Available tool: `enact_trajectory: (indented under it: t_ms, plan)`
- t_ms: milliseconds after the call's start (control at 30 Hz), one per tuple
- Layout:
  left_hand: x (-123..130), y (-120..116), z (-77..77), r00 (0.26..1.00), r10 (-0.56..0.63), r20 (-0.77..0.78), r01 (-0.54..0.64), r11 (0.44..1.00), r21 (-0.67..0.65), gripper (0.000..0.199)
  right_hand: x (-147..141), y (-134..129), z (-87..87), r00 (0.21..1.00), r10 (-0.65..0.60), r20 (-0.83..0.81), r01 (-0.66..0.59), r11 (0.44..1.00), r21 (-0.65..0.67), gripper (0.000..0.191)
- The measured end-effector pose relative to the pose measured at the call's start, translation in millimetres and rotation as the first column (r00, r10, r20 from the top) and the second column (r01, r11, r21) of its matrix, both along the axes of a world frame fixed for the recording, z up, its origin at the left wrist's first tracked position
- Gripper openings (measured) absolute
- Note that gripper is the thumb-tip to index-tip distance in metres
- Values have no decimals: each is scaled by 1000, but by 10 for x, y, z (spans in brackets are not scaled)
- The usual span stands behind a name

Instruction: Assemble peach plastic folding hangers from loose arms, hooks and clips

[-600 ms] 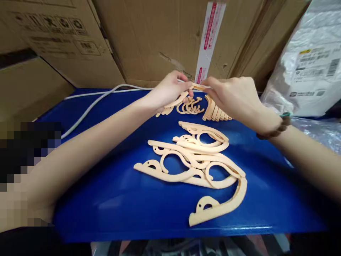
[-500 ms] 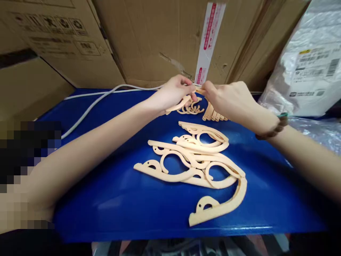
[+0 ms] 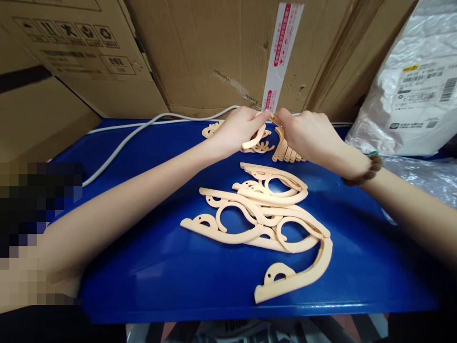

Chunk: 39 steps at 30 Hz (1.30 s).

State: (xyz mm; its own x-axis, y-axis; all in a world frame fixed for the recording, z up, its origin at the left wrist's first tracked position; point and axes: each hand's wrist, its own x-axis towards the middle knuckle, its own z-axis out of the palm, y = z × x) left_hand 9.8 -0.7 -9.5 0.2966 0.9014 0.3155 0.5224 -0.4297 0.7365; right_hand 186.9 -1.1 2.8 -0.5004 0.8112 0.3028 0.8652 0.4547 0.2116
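My left hand [image 3: 241,131] is closed on a curved beige plastic piece [image 3: 255,139], which hangs below its fingers. Close beside it, my right hand [image 3: 309,133] pinches another beige part [image 3: 275,120], mostly hidden by the fingers. The fingertips of both hands nearly meet. Under and behind them lie small beige hooks [image 3: 263,146] and a row of beige arms [image 3: 289,153]. Nearer to me, several folding hanger pieces [image 3: 235,238] overlap on the blue table [image 3: 160,276], and one curved arm [image 3: 303,281] sticks out toward the front edge.
Cardboard boxes [image 3: 214,52] stand along the back. A white cable [image 3: 121,147] runs across the table at the left and rear. A plastic-wrapped parcel [image 3: 410,95] is at the back right, with clear plastic wrap [image 3: 424,178] below it.
My left hand has turned and closed up, and the curved piece in it has swung right. More small beige parts show behind the left wrist. My right hand has shifted slightly.
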Motion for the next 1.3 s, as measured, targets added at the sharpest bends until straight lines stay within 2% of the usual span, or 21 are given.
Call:
enact_trajectory:
  t_ms: [67, 133, 200, 267, 333, 400, 467, 567, 667, 733, 833, 900, 1000, 1133, 1300]
  plan:
    - [-15, -1, 18, 993, 47, -106, -30, 987, 159, 37, 22, 35, 48, 986, -6, -169, -28, 980, -199, 22]
    - [-82, 32, 37, 981, 81, -176, -41, 975, 221, 31, 91, 104, 105, 920, -44, -389, -116, 919, -377, 26]
    - [-199, 110, 50, 970, 113, -216, -67, 976, 208, 32, 190, 199, 165, 836, -90, -541, -138, 920, -366, 28]
    - [-343, 221, 47, 960, 146, -240, -116, 984, 134, 33, 294, 293, 216, 811, -83, -579, -111, 950, -292, 28]
    - [-486, 328, 19, 931, 225, -288, -213, 974, 72, 31, 380, 346, 241, 842, -79, -533, -38, 978, -205, 26]
    - [-602, 401, -35, 890, 297, -345, -282, 955, 95, 31, 440, 335, 228, 890, -56, -452, 12, 995, -100, 20]
    - [-677, 436, -105, 879, 317, -356, -305, 948, 91, 35, 477, 267, 179, 943, -6, -332, 11, 1000, 12, 17]
    - [-718, 449, -202, 903, 297, -309, -313, 950, -2, 41, 513, 129, 67, 997, 62, -39, -55, 983, 173, 21]
    - [-707, 445, -258, 916, 287, -281, -317, 946, -67, 41, 548, 30, -49, 976, 101, 193, -140, 970, 200, 26]
    - [-694, 434, -278, 896, 296, -331, -311, 951, 10, 40, 569, -8, -110, 959, 130, 252, -175, 971, 163, 29]
    - [-686, 414, -310, 829, 326, -454, -252, 943, 215, 37, 589, -40, -165, 956, 176, 236, -205, 973, 103, 27]
    - [-693, 406, -332, 797, 333, -504, -219, 937, 273, 37, 592, -51, -181, 963, 196, 183, -211, 975, 69, 26]
    - [-714, 396, -346, 797, 312, -516, -187, 941, 282, 38, 592, -57, -195, 972, 217, 90, -217, 976, -9, 27]
    - [-732, 358, -339, 835, 265, -482, -137, 949, 284, 46, 606, -46, -233, 976, 218, 9, -217, 974, -63, 29]
    - [-739, 296, -405, 851, 61, -522, 42, 982, 185, 65, 627, -30, -284, 980, 198, -18, -199, 979, -47, 28]
